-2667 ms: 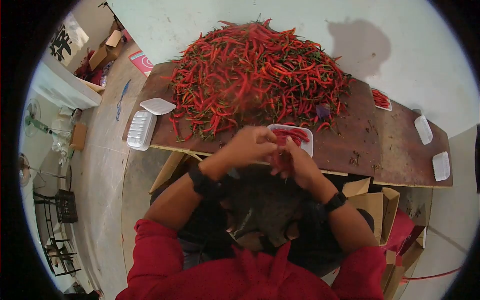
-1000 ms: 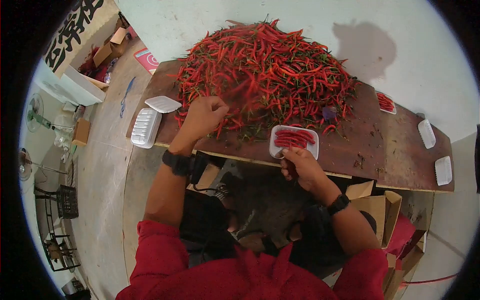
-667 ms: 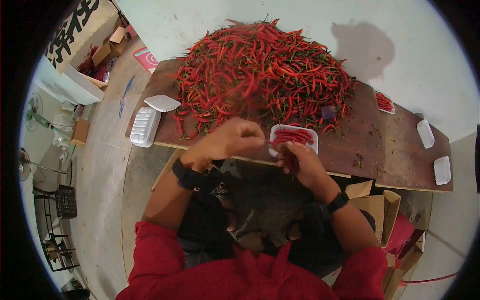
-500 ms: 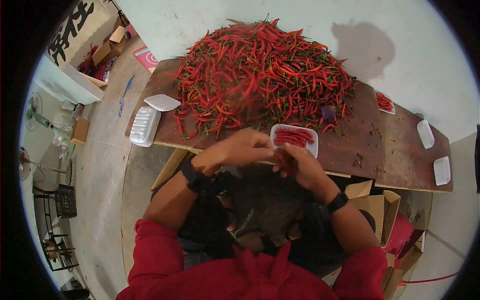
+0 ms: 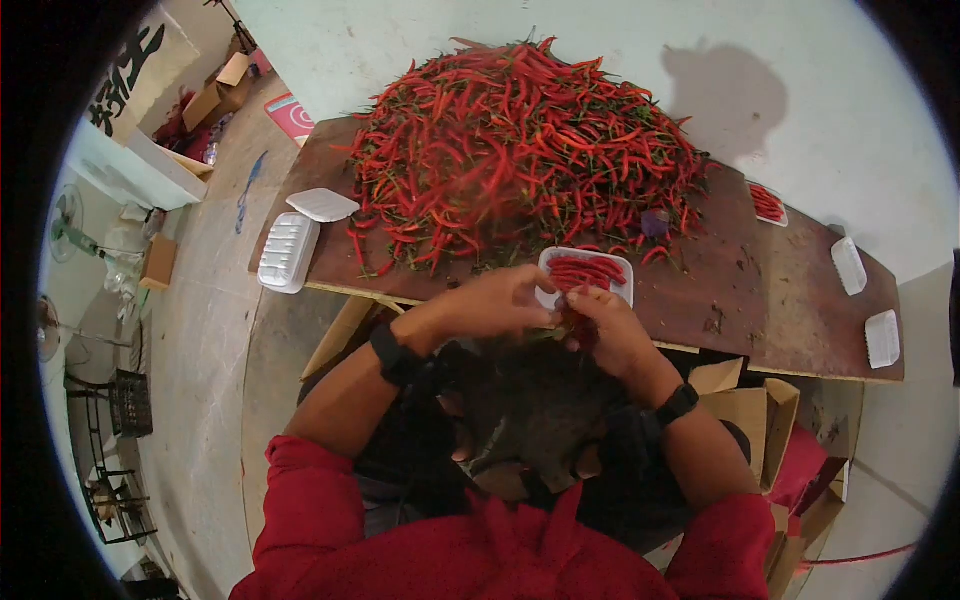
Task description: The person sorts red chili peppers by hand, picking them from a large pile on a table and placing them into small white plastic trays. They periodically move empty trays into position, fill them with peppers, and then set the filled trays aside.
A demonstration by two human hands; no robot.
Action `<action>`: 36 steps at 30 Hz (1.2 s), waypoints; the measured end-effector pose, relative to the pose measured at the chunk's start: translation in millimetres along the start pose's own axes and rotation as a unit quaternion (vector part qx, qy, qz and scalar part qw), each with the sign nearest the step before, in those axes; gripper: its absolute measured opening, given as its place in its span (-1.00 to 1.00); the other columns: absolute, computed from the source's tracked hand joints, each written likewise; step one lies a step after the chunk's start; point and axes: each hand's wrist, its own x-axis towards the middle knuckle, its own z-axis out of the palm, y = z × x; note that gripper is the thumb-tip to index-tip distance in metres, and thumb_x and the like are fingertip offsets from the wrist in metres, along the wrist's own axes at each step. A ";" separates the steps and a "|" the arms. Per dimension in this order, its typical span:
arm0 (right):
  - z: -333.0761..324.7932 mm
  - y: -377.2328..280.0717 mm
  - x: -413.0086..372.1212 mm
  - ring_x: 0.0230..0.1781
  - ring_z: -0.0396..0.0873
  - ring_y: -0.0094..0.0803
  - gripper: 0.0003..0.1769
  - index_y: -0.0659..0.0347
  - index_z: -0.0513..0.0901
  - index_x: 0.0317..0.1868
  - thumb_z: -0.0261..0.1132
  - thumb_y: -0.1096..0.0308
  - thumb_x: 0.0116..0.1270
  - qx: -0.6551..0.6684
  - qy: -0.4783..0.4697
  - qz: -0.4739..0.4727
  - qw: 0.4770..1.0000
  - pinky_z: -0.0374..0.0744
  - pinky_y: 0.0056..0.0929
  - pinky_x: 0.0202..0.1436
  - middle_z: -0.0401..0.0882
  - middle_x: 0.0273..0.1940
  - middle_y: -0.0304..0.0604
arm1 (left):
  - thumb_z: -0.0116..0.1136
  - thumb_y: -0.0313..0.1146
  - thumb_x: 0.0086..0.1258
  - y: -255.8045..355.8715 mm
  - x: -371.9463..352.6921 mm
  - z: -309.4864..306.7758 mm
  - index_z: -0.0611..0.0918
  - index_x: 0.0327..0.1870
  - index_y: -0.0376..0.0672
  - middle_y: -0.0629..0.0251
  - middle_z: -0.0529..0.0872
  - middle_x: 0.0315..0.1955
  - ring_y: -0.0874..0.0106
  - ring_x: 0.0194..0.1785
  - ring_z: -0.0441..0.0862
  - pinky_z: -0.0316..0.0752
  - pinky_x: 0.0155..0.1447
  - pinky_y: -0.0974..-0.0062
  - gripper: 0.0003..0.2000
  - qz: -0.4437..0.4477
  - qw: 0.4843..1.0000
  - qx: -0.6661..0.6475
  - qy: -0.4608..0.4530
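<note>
My right hand (image 5: 612, 328) is closed around a few red chili peppers (image 5: 582, 326), just in front of a white tray (image 5: 630, 285). Beside it, my left hand (image 5: 505, 300) curves with thumb and fingers apart, close to those peppers; I see nothing held in it. Inside the tray lie several red chili peppers (image 5: 590, 270) side by side. Behind both hands rises a large heap of red chilies with green stems (image 5: 530, 140). The lower fingers of my right hand are partly hidden.
A stack of white trays (image 5: 290, 252) with a loose tray (image 5: 322, 205) stands at the table's left end. On the right are a filled tray (image 5: 767, 204) and two white trays (image 5: 849, 266). Cardboard boxes (image 5: 740, 420) sit below the brown tabletop (image 5: 690, 300).
My left hand has shifted slightly right and its fingers have spread from the thumb. My right hand stays by the tray with the chilies. The heap looks the same.
</note>
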 end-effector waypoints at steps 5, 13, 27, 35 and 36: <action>4.6 -3.0 -7.3 -0.37 0.51 -0.49 -0.76 0.19 0.55 -0.19 0.11 0.20 0.37 0.043 0.060 -0.046 0.996 0.42 -0.52 -0.37 0.56 -0.36 -0.25 | 0.12 -0.37 0.32 -4.1 -1.4 10.7 0.42 0.12 -0.26 0.23 0.64 -0.23 0.56 -0.34 0.56 0.48 -0.34 0.60 -0.63 -0.028 0.997 -0.036 -0.063; -3.0 -2.6 -16.7 -0.33 0.54 -0.48 -0.83 0.15 0.52 -0.18 0.10 0.25 0.39 0.052 0.093 -0.074 0.992 0.41 -0.51 -0.39 0.56 -0.33 -0.27 | 0.09 -0.38 0.32 -6.9 -5.5 19.4 0.59 -0.16 -0.23 0.34 0.65 -0.47 0.62 -0.47 0.52 0.40 -0.40 0.65 -0.84 -0.017 0.991 0.048 -0.120; -48.3 -22.5 -66.7 -0.39 0.54 -0.49 -0.87 0.14 0.52 -0.21 0.16 0.29 0.30 0.016 0.206 -0.125 0.970 0.43 -0.58 -0.43 0.54 -0.36 -0.28 | 0.12 -0.37 0.20 -9.6 -29.1 27.2 0.61 -0.18 -0.24 0.19 0.70 -0.41 0.32 -0.32 0.65 0.51 -0.20 0.39 -0.79 0.151 0.934 0.275 -0.169; -68.3 -89.4 -189.5 -0.44 0.49 -0.52 -0.85 0.14 0.51 -0.17 0.18 0.30 0.30 -0.008 0.263 -0.185 0.947 0.39 -0.58 -0.44 0.52 -0.41 -0.29 | 0.15 -0.32 0.20 -19.7 -28.9 16.9 0.62 -0.13 -0.25 0.10 0.66 -0.24 0.22 -0.11 0.62 0.50 -0.04 0.32 -0.74 0.143 0.926 0.323 -0.132; -74.6 -87.0 -207.1 -0.44 0.49 -0.52 -0.85 0.14 0.51 -0.17 0.18 0.30 0.30 -0.003 0.288 -0.189 0.939 0.39 -0.58 -0.44 0.52 -0.41 -0.29 | 0.14 -0.32 0.21 -18.9 -29.9 16.1 0.61 -0.13 -0.26 0.10 0.66 -0.22 0.23 -0.10 0.62 0.49 -0.02 0.33 -0.73 0.141 0.930 0.323 -0.109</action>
